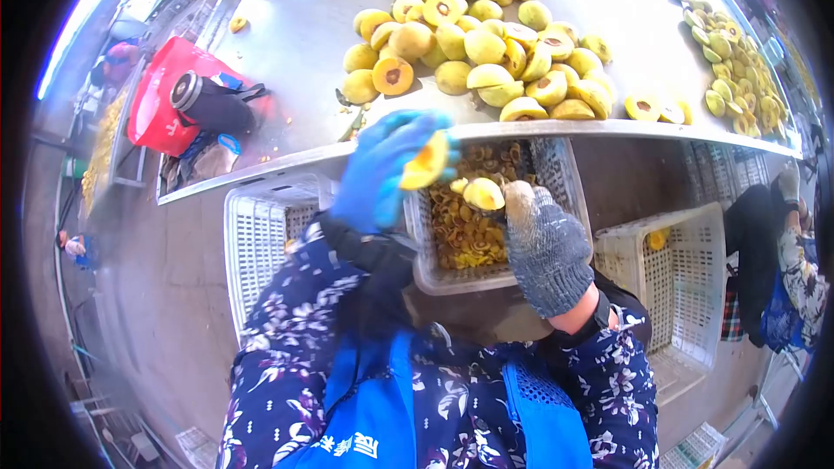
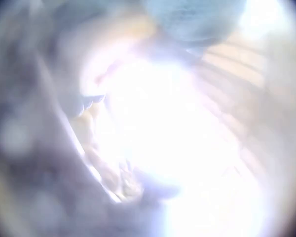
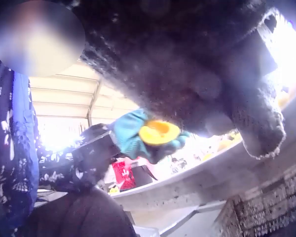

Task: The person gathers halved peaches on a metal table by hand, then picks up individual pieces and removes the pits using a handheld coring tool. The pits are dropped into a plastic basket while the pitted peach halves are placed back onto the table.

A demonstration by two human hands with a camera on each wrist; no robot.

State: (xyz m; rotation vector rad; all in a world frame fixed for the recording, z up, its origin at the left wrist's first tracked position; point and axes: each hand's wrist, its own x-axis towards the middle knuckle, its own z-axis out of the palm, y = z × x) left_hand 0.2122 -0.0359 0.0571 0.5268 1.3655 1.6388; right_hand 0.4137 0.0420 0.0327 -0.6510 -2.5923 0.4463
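In the head view the left hand (image 1: 387,165), in a blue glove, grips a yellow fruit half (image 1: 426,162), its cut side showing. The right hand (image 1: 549,247), in a grey knitted glove, is curled round something dark and thin, mostly hidden; a small pale yellow piece (image 1: 483,194) is at its tip. Both hands are over a crate (image 1: 569,187) of brown and yellow scraps (image 1: 469,239). The right wrist view shows the left hand (image 3: 133,136) with the fruit half (image 3: 159,132), beyond the dark right glove (image 3: 187,74). Glare washes out the left wrist view.
A metal table (image 1: 304,61) holds a heap of yellow fruit (image 1: 484,46), a red bag (image 1: 165,91) and a black flask (image 1: 213,102). White crates stand left (image 1: 261,243) and right (image 1: 686,287). Another person (image 1: 790,269) is at the far right.
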